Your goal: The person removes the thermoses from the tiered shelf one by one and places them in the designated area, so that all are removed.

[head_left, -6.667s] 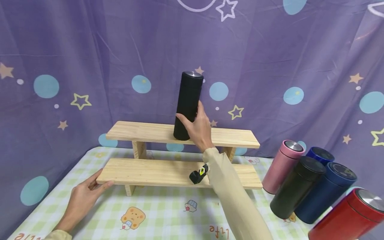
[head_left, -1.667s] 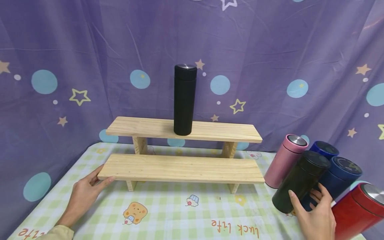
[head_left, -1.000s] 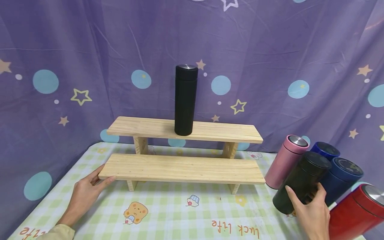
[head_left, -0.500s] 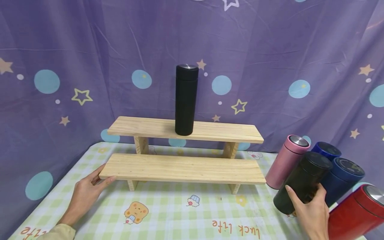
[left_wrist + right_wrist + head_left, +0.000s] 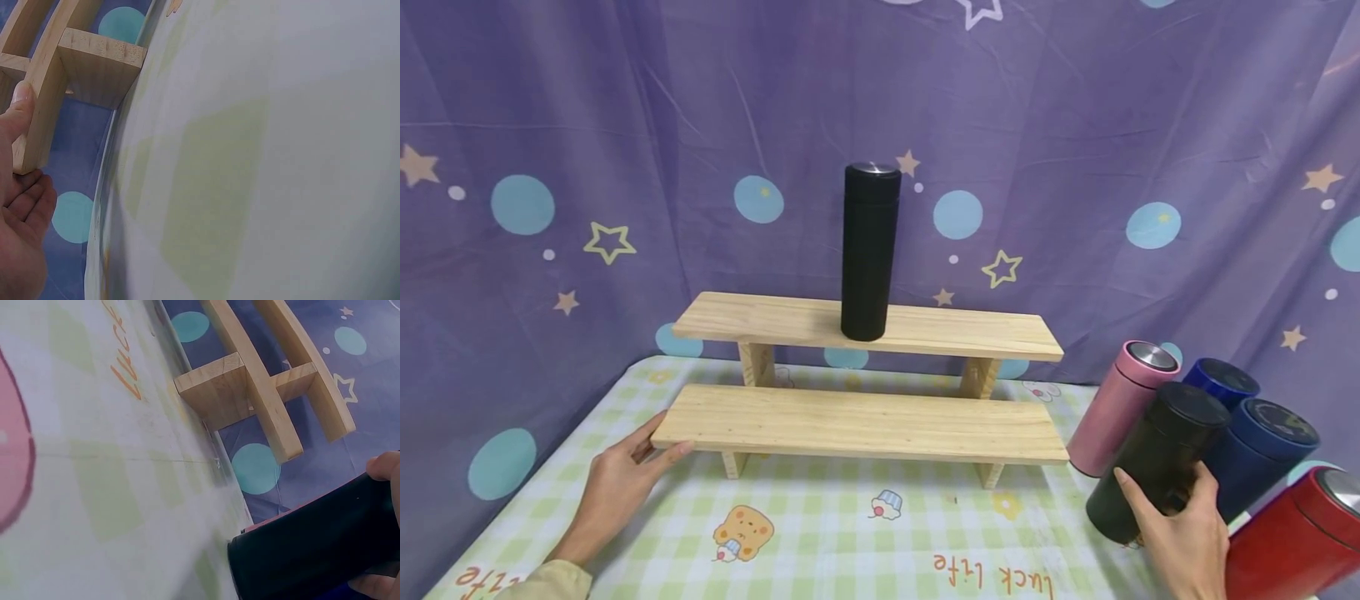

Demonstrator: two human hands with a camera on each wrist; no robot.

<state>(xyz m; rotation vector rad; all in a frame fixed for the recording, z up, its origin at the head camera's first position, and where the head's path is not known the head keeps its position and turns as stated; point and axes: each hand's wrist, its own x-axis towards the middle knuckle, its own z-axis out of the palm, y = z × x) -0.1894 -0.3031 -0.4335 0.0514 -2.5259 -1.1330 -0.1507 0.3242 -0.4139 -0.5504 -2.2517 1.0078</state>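
Observation:
My right hand (image 5: 1189,533) grips a dark green thermos flask (image 5: 1156,454) low on its body, thumb on the near side and fingers round the far side. The flask stands on the cloth at the right, among others; in the right wrist view its dark body (image 5: 306,547) lies across the lower corner. My left hand (image 5: 617,487) holds the left end of a wooden two-tier shelf's lower board (image 5: 857,421), thumb (image 5: 22,100) against the edge and fingers curled at the end. A tall black thermos flask (image 5: 871,254) stands upright on the upper board (image 5: 970,329).
Around the dark green flask stand a pink flask (image 5: 1120,408), a bright blue one (image 5: 1221,379), a navy one (image 5: 1255,454) and a red one (image 5: 1292,537). A green checked cloth (image 5: 820,533) covers the table. Behind hangs a purple patterned curtain (image 5: 1037,125).
My right hand has let go of the black thermos flask on the upper board, moved right and down, and closed round the dark green flask. My left hand stays at the lower board's end.

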